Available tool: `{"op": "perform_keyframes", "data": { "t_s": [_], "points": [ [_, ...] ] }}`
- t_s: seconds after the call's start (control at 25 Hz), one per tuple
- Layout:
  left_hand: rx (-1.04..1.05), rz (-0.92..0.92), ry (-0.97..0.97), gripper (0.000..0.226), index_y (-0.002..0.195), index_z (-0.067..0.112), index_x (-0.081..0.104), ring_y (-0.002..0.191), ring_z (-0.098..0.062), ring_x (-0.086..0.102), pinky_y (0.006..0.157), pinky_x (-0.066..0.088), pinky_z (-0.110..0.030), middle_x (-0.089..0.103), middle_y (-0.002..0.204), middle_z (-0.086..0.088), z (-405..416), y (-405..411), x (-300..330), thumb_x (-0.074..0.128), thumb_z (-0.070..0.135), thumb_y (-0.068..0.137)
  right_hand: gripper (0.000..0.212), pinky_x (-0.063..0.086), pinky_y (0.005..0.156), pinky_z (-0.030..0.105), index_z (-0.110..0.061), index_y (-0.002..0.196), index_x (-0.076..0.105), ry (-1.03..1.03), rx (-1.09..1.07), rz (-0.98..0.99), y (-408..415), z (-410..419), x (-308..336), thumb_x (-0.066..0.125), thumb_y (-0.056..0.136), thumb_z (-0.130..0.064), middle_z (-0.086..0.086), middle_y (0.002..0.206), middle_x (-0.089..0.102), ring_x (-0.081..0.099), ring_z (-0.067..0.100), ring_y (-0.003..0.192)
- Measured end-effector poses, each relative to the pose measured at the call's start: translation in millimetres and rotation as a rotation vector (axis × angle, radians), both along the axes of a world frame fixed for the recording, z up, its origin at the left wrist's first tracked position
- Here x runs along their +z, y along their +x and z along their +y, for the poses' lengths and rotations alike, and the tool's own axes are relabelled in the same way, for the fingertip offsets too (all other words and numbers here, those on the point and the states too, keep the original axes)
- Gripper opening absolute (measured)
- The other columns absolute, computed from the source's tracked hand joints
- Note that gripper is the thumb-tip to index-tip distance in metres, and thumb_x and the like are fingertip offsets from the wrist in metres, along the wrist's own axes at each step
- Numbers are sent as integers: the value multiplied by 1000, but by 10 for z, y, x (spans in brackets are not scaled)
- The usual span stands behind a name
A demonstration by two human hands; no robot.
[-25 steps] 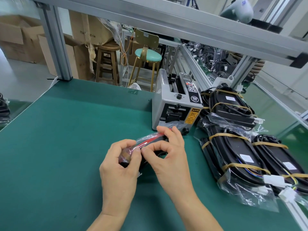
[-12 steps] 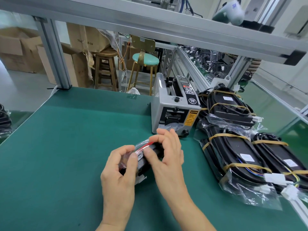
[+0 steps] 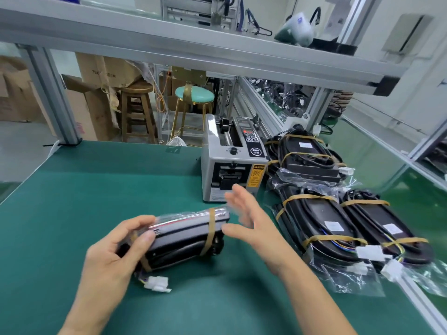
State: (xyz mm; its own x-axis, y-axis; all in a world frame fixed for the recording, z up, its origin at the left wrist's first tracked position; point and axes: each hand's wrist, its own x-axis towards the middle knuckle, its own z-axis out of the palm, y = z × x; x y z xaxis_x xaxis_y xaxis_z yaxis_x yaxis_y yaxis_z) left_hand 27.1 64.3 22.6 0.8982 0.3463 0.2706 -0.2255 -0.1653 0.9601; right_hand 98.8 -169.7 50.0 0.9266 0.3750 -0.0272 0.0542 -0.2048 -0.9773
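Observation:
A black bagged device [image 3: 183, 235], wrapped in clear plastic and bound with two tan tape bands, lies tilted just above the green table mat [image 3: 72, 194]. My left hand [image 3: 108, 259] grips its near-left end, thumb and fingers curled round it. A white connector [image 3: 158, 283] on short wires hangs from that end. My right hand [image 3: 246, 221] hovers open beside the device's far-right end, fingers spread and blurred, apart from the plastic.
A grey tape dispenser machine [image 3: 232, 163] stands just behind the hands. Several taped, bagged black devices [image 3: 338, 228] with white connectors are piled along the right, up to the table's aluminium edge rail [image 3: 420, 301]. An aluminium frame post [image 3: 53, 100] stands back left.
My right hand has let go of the device and pulled away to the right, opening. The device, earlier covered by both hands, now shows with its tape bands; my left hand still holds it.

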Motion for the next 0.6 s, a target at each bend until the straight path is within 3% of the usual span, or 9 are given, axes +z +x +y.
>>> {"op": "perform_keyframes", "data": {
  "t_s": [0.12, 0.2, 0.24, 0.28, 0.36, 0.44, 0.6],
  "points": [
    [-1, 34, 54, 20, 93, 35, 72, 79, -6, 61, 80, 47, -14, 72, 92, -4, 242, -41, 34, 75, 29, 74, 34, 45, 88, 14, -23, 112, 65, 151, 25, 45, 15, 84, -126, 66, 79, -15, -8, 112, 69, 61, -2, 102],
    [66, -19, 406, 21, 98, 38, 68, 92, -5, 59, 94, 42, -19, 70, 104, 3, 250, -60, 116, 65, 41, 77, 16, 46, 85, 15, -18, 98, 71, 188, -3, 3, 8, 134, -173, 66, 86, -10, -7, 98, 72, 63, 2, 93],
    [69, -80, 611, 32, 104, 35, 64, 105, -6, 56, 102, 37, -29, 65, 114, 8, 180, -43, 167, 59, 46, 75, 12, 47, 84, 15, -17, 94, 72, 195, -8, -5, 11, 142, -176, 65, 88, -8, -7, 94, 73, 63, 3, 90],
    [27, -137, 785, 42, 111, 31, 62, 115, -8, 51, 104, 32, -37, 60, 122, 11, 60, -22, 224, 57, 49, 73, 12, 47, 84, 17, -16, 91, 73, 198, -9, -7, 18, 142, -175, 65, 89, -7, -6, 92, 73, 63, 4, 88],
    [-99, -194, 1015, 52, 118, 29, 57, 116, -8, 49, 101, 29, -35, 57, 124, 13, -190, 26, 291, 59, 50, 70, 11, 48, 90, 22, -14, 90, 74, 191, -18, -26, 42, 133, -163, 66, 88, -6, -3, 95, 73, 63, 7, 92],
    [-170, -179, 1082, 55, 117, 28, 58, 103, -5, 51, 90, 32, -26, 62, 116, 14, -295, 90, 340, 66, 46, 66, 9, 47, 95, 24, -15, 90, 74, 171, -40, -78, 63, 130, -132, 68, 86, -10, -4, 95, 72, 63, 8, 95],
    [-241, -149, 1019, 68, 119, 33, 50, 84, 0, 46, 74, 33, -18, 62, 99, 21, -225, 164, 416, 73, 43, 56, 12, 44, 84, 17, -24, 66, 72, 177, -39, -32, 140, 242, 19, 73, 78, -22, -9, 77, 69, 62, 3, 81]
  ]
}}
